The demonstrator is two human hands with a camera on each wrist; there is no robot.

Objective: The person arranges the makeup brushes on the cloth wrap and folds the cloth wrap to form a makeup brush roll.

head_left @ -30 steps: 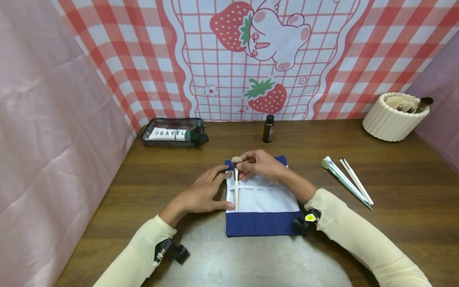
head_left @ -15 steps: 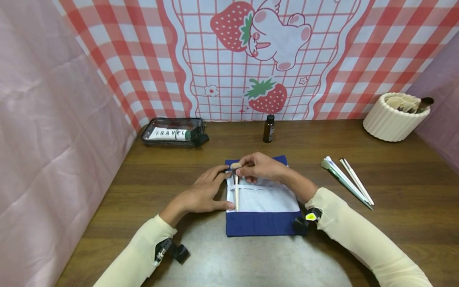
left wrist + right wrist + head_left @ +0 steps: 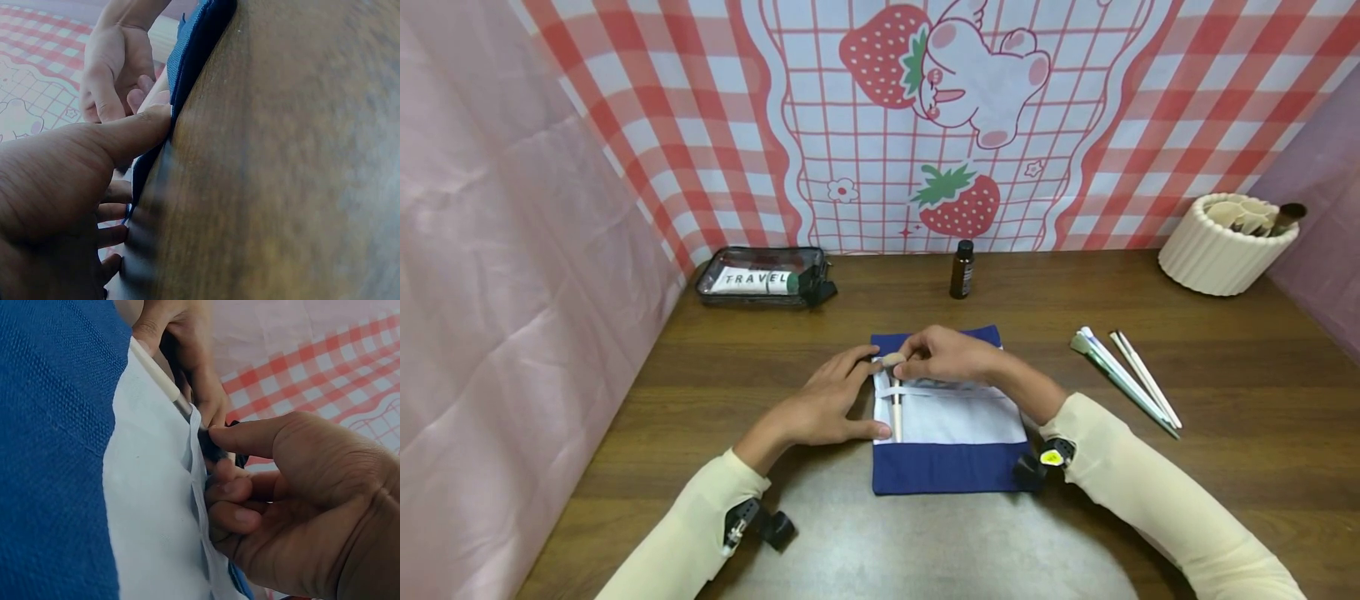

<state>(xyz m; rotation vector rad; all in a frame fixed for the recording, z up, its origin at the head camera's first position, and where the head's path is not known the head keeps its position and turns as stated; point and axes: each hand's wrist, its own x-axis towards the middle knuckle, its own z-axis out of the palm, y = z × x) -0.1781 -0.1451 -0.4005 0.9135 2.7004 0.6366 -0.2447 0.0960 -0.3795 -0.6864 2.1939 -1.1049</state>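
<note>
Well, my right hand pinches the brush close to its bristles, and the handle runs back toward my left thumb. My left hand lies spread on the cloth roll's nearest edge, gripping nothing. I'd press that edge flat and guide the brush straight and low, so the white strap just nearside of my pinch doesn't bunch. I can't tell whether the handle's tip sits inside the navy pocket.

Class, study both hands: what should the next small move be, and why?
Probably nudge the brush gently into the blue flap: the right hand pinches it near its bristles, the white strap crosses over it, its handle meets the flap's edge, and the left hand touches the cloth's side.
</note>
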